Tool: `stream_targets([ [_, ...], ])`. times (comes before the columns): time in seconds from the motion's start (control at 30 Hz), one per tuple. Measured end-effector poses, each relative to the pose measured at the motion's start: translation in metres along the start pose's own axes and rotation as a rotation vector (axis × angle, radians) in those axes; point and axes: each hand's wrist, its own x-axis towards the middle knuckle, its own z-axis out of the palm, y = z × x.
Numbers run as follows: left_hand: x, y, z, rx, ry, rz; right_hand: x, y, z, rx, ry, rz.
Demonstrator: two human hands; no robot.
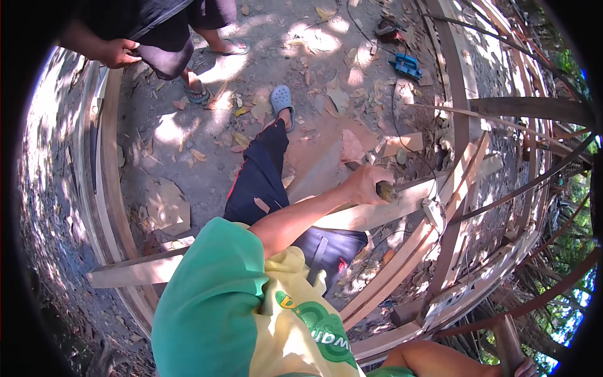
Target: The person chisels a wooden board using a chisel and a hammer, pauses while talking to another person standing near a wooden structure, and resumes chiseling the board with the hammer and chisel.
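Observation:
My left hand is closed round a tool with a rounded wooden handle end; a short dark part shows on the other side of the fist. It may be a chisel, but most of it is hidden. The fist is over a pale timber beam that runs beneath my legs. At the lower right edge, my right hand grips a thick wooden piece, held apart from the beam. Whether this piece is a mallet or a plain block I cannot tell.
Long timbers stand on the left and more planks on the right. A blue power tool with a cable lies on the leaf-strewn ground, near a red and black tool. Another person stands at the upper left.

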Motion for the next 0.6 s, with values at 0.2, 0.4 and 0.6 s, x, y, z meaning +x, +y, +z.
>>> stream_targets([
  [0.2,-0.008,-0.003,-0.001,0.067,-0.041,0.093,-0.261,0.207,0.009,-0.365,-0.096,1.016],
  [0.4,0.015,-0.001,0.026,0.261,-0.038,-0.098,-0.249,0.174,0.017,-0.5,0.051,1.184],
  [0.6,0.002,0.012,0.017,0.165,-0.097,0.028,-0.14,0.101,0.006,-0.706,0.179,0.47],
])
